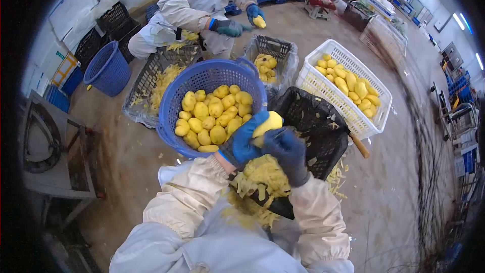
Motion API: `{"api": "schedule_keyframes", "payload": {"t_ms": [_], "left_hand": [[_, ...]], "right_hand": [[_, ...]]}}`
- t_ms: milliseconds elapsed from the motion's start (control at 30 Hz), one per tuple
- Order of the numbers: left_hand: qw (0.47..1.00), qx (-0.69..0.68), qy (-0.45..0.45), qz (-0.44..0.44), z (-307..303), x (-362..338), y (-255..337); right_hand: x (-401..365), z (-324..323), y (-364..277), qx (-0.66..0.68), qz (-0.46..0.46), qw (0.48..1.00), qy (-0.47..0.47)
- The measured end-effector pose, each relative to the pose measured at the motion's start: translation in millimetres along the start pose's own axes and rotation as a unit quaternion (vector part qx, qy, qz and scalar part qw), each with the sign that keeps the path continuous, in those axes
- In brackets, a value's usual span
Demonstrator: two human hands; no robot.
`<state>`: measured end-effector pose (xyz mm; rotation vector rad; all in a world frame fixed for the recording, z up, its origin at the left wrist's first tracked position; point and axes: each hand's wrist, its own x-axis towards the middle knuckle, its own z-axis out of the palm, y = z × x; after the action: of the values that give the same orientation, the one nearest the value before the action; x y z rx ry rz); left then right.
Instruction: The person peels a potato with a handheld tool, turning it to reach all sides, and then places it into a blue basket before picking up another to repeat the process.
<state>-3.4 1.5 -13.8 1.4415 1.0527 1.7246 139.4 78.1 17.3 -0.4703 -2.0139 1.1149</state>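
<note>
My left hand (246, 142), in a blue glove, is closed around a yellow potato (271, 122) that looks largely peeled. Close against its lower side is my right hand (287, 152), in a darker glove, with curled fingers; whatever they grip is hidden. Below both hands, yellow peelings (263, 176) are heaped in a black crate (316, 126) lined with dark plastic. A blue round basket (169, 102) full of yellow potatoes (217, 111) stands just beyond my left hand.
At the right stands a white crate (380, 125) of smooth yellow potatoes, a wooden handle (359, 145) by its corner. Opposite sits a co-worker (194, 0) holding a potato. Another crate (144, 83) holds peelings. A blue basket (108, 71) and a metal stand (60, 146) are at left.
</note>
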Motion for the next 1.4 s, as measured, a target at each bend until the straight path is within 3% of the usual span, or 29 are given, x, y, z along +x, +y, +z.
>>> {"api": "schedule_keyframes", "payload": {"t_ms": [33, 67, 100, 133, 167, 200, 267, 333, 400, 433, 467, 533, 567, 600, 633, 667, 700, 733, 800, 867, 900, 967, 1067, 1133, 1233, 1267, 1300, 1333, 1400], "left_hand": [[0.998, 0.006, -0.038, -0.041, 10.1, 14.1, 32.4], [0.998, 0.005, -0.038, -0.042, 9.8, 14.1, 27.1], [0.948, -0.225, -0.041, -0.222, 8.4, 12.9, 17.2], [0.814, -0.434, -0.043, -0.383, 7.6, 11.3, 7.5], [0.787, -0.495, -0.107, -0.351, 8.7, 11.2, 0.2], [0.786, -0.494, -0.111, -0.354, 10.4, 14.4, -0.2], [0.785, -0.516, 0.089, -0.332, 13.1, 16.7, -0.8], [0.781, -0.522, 0.121, -0.320, 1.2, 17.3, -12.6], [0.740, -0.575, 0.179, -0.299, -1.8, 20.3, -12.5], [0.819, -0.459, 0.194, -0.286, 2.2, 20.1, -11.1], [0.819, -0.458, 0.195, -0.285, -0.5, 19.3, -11.6], [0.709, -0.608, 0.149, -0.325, -6.9, 16.9, -14.4], [0.708, -0.609, 0.149, -0.326, -3.7, 15.5, -11.2], [0.855, -0.399, 0.157, -0.291, 2.3, 13.8, -5.2], [0.945, -0.163, 0.155, -0.236, 6.2, 12.8, -2.2], [0.945, -0.164, 0.156, -0.236, 7.1, 12.7, -2.8], [0.880, -0.342, 0.177, -0.279, 6.9, 13.0, -3.5], [0.782, -0.506, 0.188, -0.312, 4.7, 14.3, -4.3], [0.761, -0.537, 0.216, -0.294, -0.9, 15.3, -17.4], [0.641, -0.645, 0.268, -0.318, -5.1, 18.0, -27.7], [0.703, -0.596, 0.251, -0.296, -0.3, 19.8, -17.8], [0.695, -0.608, 0.236, -0.301, -7.4, 14.1, -27.8], [0.683, -0.622, 0.225, -0.309, -10.6, 11.9, -35.1], [0.677, -0.625, 0.227, -0.316, -7.9, 14.6, -30.8], [0.702, -0.632, 0.170, -0.280, -8.9, 20.1, -23.5], [0.747, -0.606, 0.145, -0.234, -12.6, 19.2, -27.5], [0.787, -0.576, 0.119, -0.187, -14.9, 18.9, -30.2], [0.787, -0.576, 0.121, -0.185, -12.0, 22.0, -24.9], [0.680, -0.607, 0.324, -0.252, -4.7, 32.5, -8.3]], "right_hand": [[7.4, -8.8, 0.9, 0.119, 0.124, 0.984, 0.049], [18.1, -22.6, 5.6, 0.234, 0.243, 0.936, 0.096], [27.4, -34.2, 13.3, 0.211, 0.211, 0.940, 0.167], [27.7, -47.0, 53.9, 0.241, 0.211, 0.924, 0.209], [27.5, -56.6, 51.9, 0.258, 0.214, 0.918, 0.213], [29.0, -62.8, 43.4, 0.272, 0.217, 0.912, 0.215], [27.3, -56.6, 25.4, 0.293, 0.217, 0.913, 0.182], [23.1, -42.5, 8.5, 0.317, 0.217, 0.912, 0.145], [17.2, -28.9, -4.2, 0.287, 0.222, 0.928, 0.083], [12.0, -17.6, -5.7, 0.287, 0.222, 0.928, 0.081], [5.9, -4.8, -3.6, 0.285, 0.212, 0.933, 0.057], [0.9, 5.4, 10.0, 0.282, 0.202, 0.937, 0.034], [-0.5, 7.3, 20.1, 0.241, 0.170, 0.954, 0.049], [-0.3, 7.1, 26.7, 0.199, 0.137, 0.968, 0.065], [6.8, -5.6, 35.5, 0.137, 0.125, 0.976, 0.113], [13.5, -23.7, 45.1, 0.136, 0.125, 0.976, 0.111], [19.5, -42.2, 54.5, 0.185, 0.157, 0.956, 0.166], [23.2, -49.8, 59.0, 0.234, 0.187, 0.928, 0.223], [21.5, -39.0, 33.8, 0.231, 0.188, 0.938, 0.175], [14.0, -16.2, 9.0, 0.227, 0.192, 0.947, 0.126], [7.6, -0.6, -1.0, 0.261, 0.195, 0.941, 0.087], [-0.9, 14.5, -3.5, 0.297, 0.197, 0.933, 0.050], [-6.3, 23.0, 10.6, 0.187, 0.123, 0.974, 0.020], [-5.3, 21.3, 13.5, 0.286, 0.171, 0.941, 0.052], [-2.9, 17.1, 16.7, 0.261, 0.147, 0.951, 0.074], [1.7, 7.8, 26.7, 0.260, 0.148, 0.951, 0.074], [9.5, -8.1, 43.4, 0.246, 0.125, 0.951, 0.139], [13.7, -16.9, 52.2, 0.231, 0.103, 0.946, 0.202], [18.6, -21.8, 36.9, 0.230, 0.113, 0.948, 0.188]]}}
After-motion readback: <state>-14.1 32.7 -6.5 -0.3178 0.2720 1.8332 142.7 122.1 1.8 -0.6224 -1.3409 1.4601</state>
